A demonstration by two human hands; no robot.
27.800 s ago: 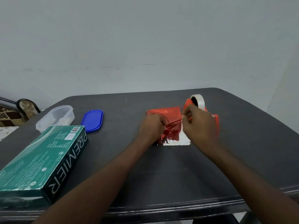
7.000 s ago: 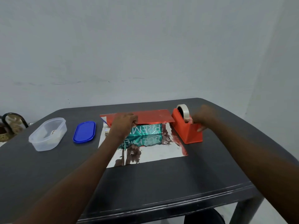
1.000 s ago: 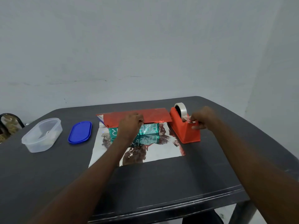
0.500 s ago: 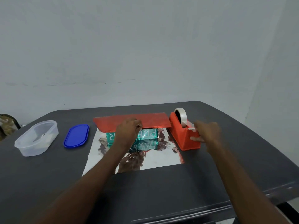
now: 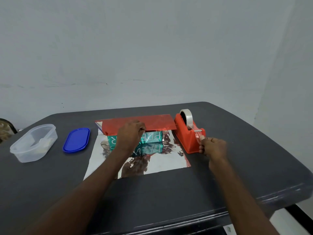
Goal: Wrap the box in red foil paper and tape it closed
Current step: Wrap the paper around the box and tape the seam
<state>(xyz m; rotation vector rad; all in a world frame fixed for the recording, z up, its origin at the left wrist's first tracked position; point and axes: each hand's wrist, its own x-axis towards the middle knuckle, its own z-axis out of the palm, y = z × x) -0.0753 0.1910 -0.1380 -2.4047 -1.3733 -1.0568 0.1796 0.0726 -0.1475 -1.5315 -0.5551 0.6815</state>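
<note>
The box sits on thin, crease-prone, slippery foil paper left of the dispenser; left hand pins the flap; right hand pinches sticky tape.

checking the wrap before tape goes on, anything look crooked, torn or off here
Nothing looks damaged or spilled. The red foil paper lies folded over the box, held down by the left hand; the box's green front is not yet covered. The right hand pinches tape at the dispenser.
</note>
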